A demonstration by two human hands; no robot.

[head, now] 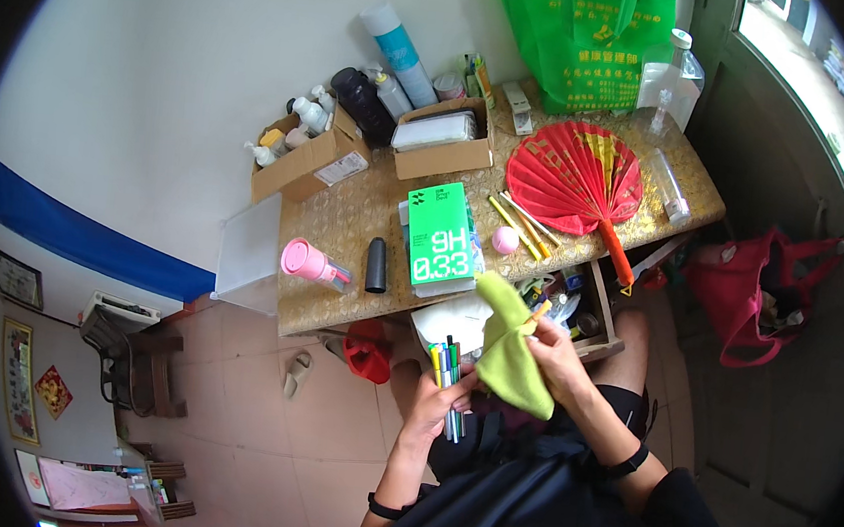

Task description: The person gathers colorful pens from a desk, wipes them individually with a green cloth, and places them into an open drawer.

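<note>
A bundle of several felt-tip pens (449,386) in different colours is gripped by my left hand (441,402). Beside it, my right hand (555,354) pinches a lime-green cloth (515,362), with an orange pen-like piece (540,311) sticking up from the cloth at the fingertips. Both hands are in front of the desk's edge, over my lap. Just beyond them lies a green box (441,233) on a small stack. To the left, a black cylindrical case (377,265) and a pink-lidded pen tube (314,263) rest on the desk.
An open drawer (602,309) with small items juts out near my right hand. On the patterned desk (334,229) are a pink ball (504,240), several yellow sticks (515,228), a red fan (576,175), cardboard boxes (442,158), a green bag (592,45) and plastic bottles (668,186).
</note>
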